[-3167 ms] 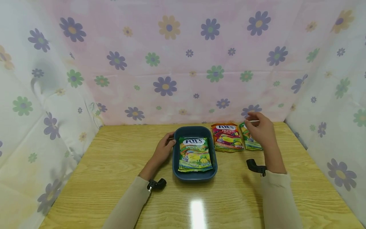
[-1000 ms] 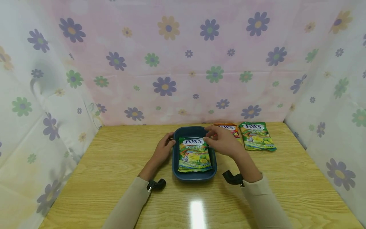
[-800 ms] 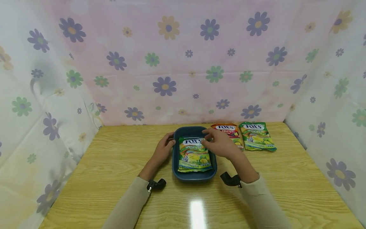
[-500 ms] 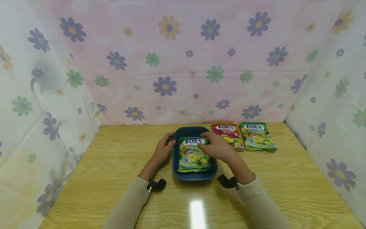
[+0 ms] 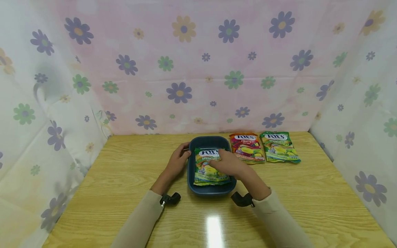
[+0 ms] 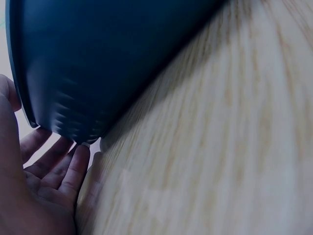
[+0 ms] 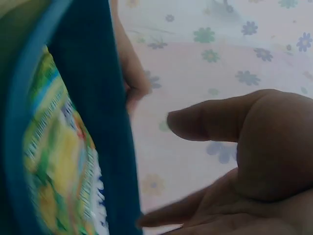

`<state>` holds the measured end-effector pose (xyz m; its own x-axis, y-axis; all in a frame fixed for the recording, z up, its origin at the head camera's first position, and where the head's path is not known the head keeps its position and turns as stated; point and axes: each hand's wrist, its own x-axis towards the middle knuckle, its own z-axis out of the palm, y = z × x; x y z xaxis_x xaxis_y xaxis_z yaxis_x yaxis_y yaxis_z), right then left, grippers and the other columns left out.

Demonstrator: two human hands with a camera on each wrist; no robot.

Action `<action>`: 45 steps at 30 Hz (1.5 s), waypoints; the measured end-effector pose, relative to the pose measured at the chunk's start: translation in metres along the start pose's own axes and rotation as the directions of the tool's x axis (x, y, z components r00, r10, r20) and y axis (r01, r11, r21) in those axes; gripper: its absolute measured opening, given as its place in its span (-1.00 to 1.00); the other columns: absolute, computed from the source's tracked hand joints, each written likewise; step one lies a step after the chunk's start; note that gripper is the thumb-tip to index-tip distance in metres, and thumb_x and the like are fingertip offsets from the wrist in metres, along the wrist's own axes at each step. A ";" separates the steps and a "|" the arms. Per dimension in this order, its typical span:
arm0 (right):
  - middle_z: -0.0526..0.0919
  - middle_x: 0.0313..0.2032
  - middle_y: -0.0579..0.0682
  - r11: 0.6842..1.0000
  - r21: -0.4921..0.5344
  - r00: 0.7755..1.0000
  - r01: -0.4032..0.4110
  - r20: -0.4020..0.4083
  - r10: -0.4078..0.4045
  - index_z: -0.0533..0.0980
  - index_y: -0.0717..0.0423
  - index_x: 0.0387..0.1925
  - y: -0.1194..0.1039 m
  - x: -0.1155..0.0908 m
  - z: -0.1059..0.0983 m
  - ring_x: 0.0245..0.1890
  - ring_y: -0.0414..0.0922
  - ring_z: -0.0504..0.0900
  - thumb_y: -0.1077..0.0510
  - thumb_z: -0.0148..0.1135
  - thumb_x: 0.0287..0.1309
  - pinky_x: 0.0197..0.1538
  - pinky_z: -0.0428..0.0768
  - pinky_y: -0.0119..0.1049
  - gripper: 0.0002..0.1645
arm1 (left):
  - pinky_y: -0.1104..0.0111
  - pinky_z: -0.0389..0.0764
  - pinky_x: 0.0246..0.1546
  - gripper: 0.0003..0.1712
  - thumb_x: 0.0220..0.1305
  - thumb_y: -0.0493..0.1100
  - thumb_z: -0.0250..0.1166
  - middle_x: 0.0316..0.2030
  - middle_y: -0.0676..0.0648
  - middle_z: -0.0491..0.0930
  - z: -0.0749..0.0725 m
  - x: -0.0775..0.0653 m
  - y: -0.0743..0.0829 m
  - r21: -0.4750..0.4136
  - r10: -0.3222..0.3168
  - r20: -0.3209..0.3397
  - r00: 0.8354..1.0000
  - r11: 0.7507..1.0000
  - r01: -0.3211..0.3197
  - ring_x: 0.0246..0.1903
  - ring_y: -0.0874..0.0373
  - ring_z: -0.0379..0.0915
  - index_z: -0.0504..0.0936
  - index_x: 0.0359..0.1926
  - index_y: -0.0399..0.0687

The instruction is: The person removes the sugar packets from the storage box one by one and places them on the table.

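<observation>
My left hand (image 5: 177,161) rests against the left side of a dark blue plastic tub (image 5: 212,191); its thumb is right at the rim and its fingertips touch the outer wall (image 6: 112,54). Inside the tub lies a green and yellow Fox's Spring Tea candy packet (image 5: 205,175). Reaching over the tub's right rim, my right hand (image 5: 233,164) covers part of that packet in the head view. In the right wrist view, its thumb (image 7: 195,120) and fingers are spread apart with nothing between them. The packet's right side is hidden by this hand.
On the wooden table (image 5: 130,168), right of the tub, lie a red Fox's Fruits packet (image 5: 247,148) and another green Spring Tea packet (image 5: 280,147), side by side. A flowered cloth (image 5: 198,69) rises behind the table and along both sides.
My right hand has come from the green packet at the far right to over the tub, then lower across its packet. That far-right packet lies uncovered now. My left hand has stayed.
</observation>
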<state>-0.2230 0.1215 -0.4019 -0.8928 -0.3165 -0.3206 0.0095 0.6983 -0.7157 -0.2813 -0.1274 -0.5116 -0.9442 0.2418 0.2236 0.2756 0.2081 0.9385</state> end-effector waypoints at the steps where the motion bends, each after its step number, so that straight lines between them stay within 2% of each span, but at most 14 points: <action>1: 0.02 0.63 0.38 1.000 0.014 1.000 -0.001 0.010 0.001 -0.07 0.40 0.65 0.000 0.001 0.001 0.59 0.33 0.13 -0.14 0.12 0.56 0.50 0.28 0.28 0.03 | -0.07 0.47 0.37 -0.47 0.62 -0.23 0.04 0.39 -0.30 0.47 0.000 0.000 0.000 -0.005 0.000 0.003 1.000 1.000 0.000 0.36 -0.21 0.49 0.38 0.51 -0.24; 5: -0.06 0.63 0.42 0.996 0.092 1.000 -0.018 0.010 0.017 -0.12 0.43 0.65 0.000 0.005 0.005 0.52 0.31 0.24 -0.13 0.13 0.55 0.38 0.42 0.20 0.06 | -0.07 0.48 0.37 -0.46 0.61 -0.23 0.06 0.39 -0.30 0.46 0.001 0.001 0.000 -0.021 0.000 0.019 1.000 1.000 0.000 0.38 -0.21 0.46 0.37 0.52 -0.24; 9: -0.08 0.63 0.44 0.992 0.122 0.999 -0.034 -0.013 0.036 -0.09 0.41 0.65 0.001 0.007 0.007 0.46 0.28 0.27 -0.13 0.16 0.53 0.23 0.45 0.14 0.06 | -0.03 0.50 0.36 -0.47 0.62 -0.23 0.07 0.39 -0.27 0.47 0.001 0.003 -0.001 -0.025 -0.006 0.024 1.000 1.000 0.007 0.39 -0.17 0.46 0.38 0.51 -0.20; 19: 0.11 0.60 0.39 0.990 0.138 0.998 -0.042 -0.044 0.049 -0.07 0.43 0.64 0.004 0.012 0.007 0.24 0.17 0.48 -0.12 0.13 0.55 0.11 0.49 0.03 0.03 | -0.10 0.46 0.37 -0.46 0.62 -0.22 0.08 0.40 -0.29 0.46 0.000 0.004 -0.002 -0.042 0.002 0.028 1.000 0.999 -0.001 0.40 -0.20 0.44 0.38 0.52 -0.20; 23: 0.36 0.38 0.35 0.981 0.183 0.997 -0.062 -0.037 0.070 -0.01 0.42 0.62 0.005 0.014 0.006 -0.09 0.08 0.53 -0.10 0.16 0.54 -0.05 0.50 -0.08 -0.01 | -0.11 0.47 0.35 -0.46 0.62 -0.22 0.08 0.41 -0.29 0.45 0.000 0.003 -0.001 -0.045 0.000 0.030 1.000 0.999 0.002 0.41 -0.20 0.43 0.37 0.53 -0.20; 26: 0.43 0.09 0.31 0.978 0.199 0.996 -0.070 -0.032 0.077 0.01 0.42 0.61 0.007 0.017 0.006 -0.42 -0.02 0.37 -0.09 0.16 0.54 -0.23 0.43 -0.14 -0.03 | -0.07 0.50 0.34 -0.46 0.62 -0.22 0.07 0.40 -0.27 0.46 0.000 0.003 -0.001 -0.038 -0.006 0.027 1.000 0.999 0.007 0.40 -0.17 0.44 0.37 0.53 -0.18; 27: 0.42 0.10 0.30 0.978 0.194 0.996 -0.072 -0.032 0.080 0.01 0.41 0.62 0.007 0.017 0.006 -0.45 -0.04 0.34 -0.10 0.16 0.54 -0.24 0.42 -0.15 -0.02 | -0.06 0.50 0.33 -0.46 0.62 -0.22 0.07 0.40 -0.27 0.46 0.000 0.003 -0.002 -0.036 -0.006 0.026 1.000 0.999 0.007 0.40 -0.17 0.44 0.37 0.53 -0.18; 29: 0.40 0.26 0.36 0.980 0.182 0.996 -0.076 -0.028 0.082 -0.04 0.41 0.64 0.008 0.018 0.005 -0.42 -0.06 0.33 -0.11 0.15 0.54 -0.20 0.43 -0.14 0.01 | -0.04 0.52 0.31 -0.46 0.62 -0.22 0.06 0.40 -0.26 0.46 0.000 0.004 -0.002 -0.032 -0.007 0.023 1.000 0.999 0.008 0.39 -0.16 0.45 0.37 0.53 -0.18; 31: 0.21 0.49 0.42 0.981 0.177 0.996 -0.077 -0.024 0.083 -0.11 0.41 0.65 0.009 0.019 0.005 -0.36 0.02 0.38 -0.12 0.14 0.55 -0.11 0.45 -0.08 0.05 | -0.03 0.54 0.29 -0.46 0.62 -0.22 0.06 0.40 -0.27 0.46 0.000 0.004 -0.003 -0.031 -0.011 0.024 1.000 0.999 0.011 0.39 -0.16 0.45 0.36 0.53 -0.20; 33: 0.01 0.62 0.39 0.981 0.175 0.996 -0.079 -0.030 0.085 -0.14 0.42 0.65 0.008 0.020 0.006 -0.13 0.10 0.47 -0.11 0.14 0.54 0.02 0.46 0.00 0.07 | -0.02 0.55 0.29 -0.45 0.62 -0.23 0.07 0.40 -0.28 0.45 0.000 0.003 -0.003 -0.035 -0.012 0.028 1.000 0.999 0.013 0.39 -0.17 0.45 0.35 0.53 -0.21; 35: -0.06 0.63 0.41 0.982 0.169 0.995 -0.083 -0.034 0.090 -0.16 0.44 0.65 0.007 0.020 0.007 0.13 0.24 0.49 -0.10 0.14 0.54 0.18 0.49 0.10 0.08 | -0.02 0.55 0.28 -0.44 0.62 -0.23 0.07 0.41 -0.29 0.44 0.000 0.003 -0.003 -0.041 -0.014 0.035 0.999 0.999 0.016 0.39 -0.19 0.45 0.33 0.54 -0.22; 38: -0.08 0.62 0.44 0.982 0.160 0.994 -0.097 -0.042 0.104 -0.15 0.45 0.64 0.005 0.021 0.010 0.51 0.35 0.22 -0.09 0.15 0.53 0.43 0.36 0.25 0.07 | -0.01 0.55 0.28 -0.44 0.63 -0.22 0.08 0.41 -0.29 0.44 0.000 0.002 -0.002 -0.043 -0.018 0.040 0.999 0.999 0.020 0.39 -0.19 0.45 0.33 0.55 -0.21; 41: -0.17 0.63 0.46 0.981 0.159 0.992 -0.110 -0.043 0.119 -0.18 0.44 0.64 0.005 0.021 0.012 0.61 0.40 -0.05 -0.09 0.16 0.52 0.51 0.20 0.34 0.09 | 0.00 0.56 0.29 -0.44 0.63 -0.22 0.08 0.41 -0.28 0.44 0.000 0.001 -0.003 -0.043 -0.019 0.038 0.999 0.999 0.021 0.38 -0.18 0.45 0.33 0.55 -0.21; 45: -0.22 0.63 0.47 0.980 0.156 0.990 -0.126 -0.048 0.134 -0.23 0.41 0.66 0.004 0.023 0.014 0.61 0.42 -0.07 -0.11 0.17 0.52 0.50 0.21 0.37 0.13 | 0.02 0.55 0.30 -0.45 0.63 -0.22 0.08 0.40 -0.27 0.44 0.000 0.001 -0.003 -0.051 -0.020 0.040 0.999 0.998 0.022 0.38 -0.16 0.45 0.34 0.54 -0.20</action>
<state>-0.2369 0.1086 -0.4209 -0.9039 -0.1887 -0.3839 0.1916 0.6237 -0.7578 -0.2835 -0.1277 -0.5146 -0.9414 0.2758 0.1945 0.2455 0.1643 0.9554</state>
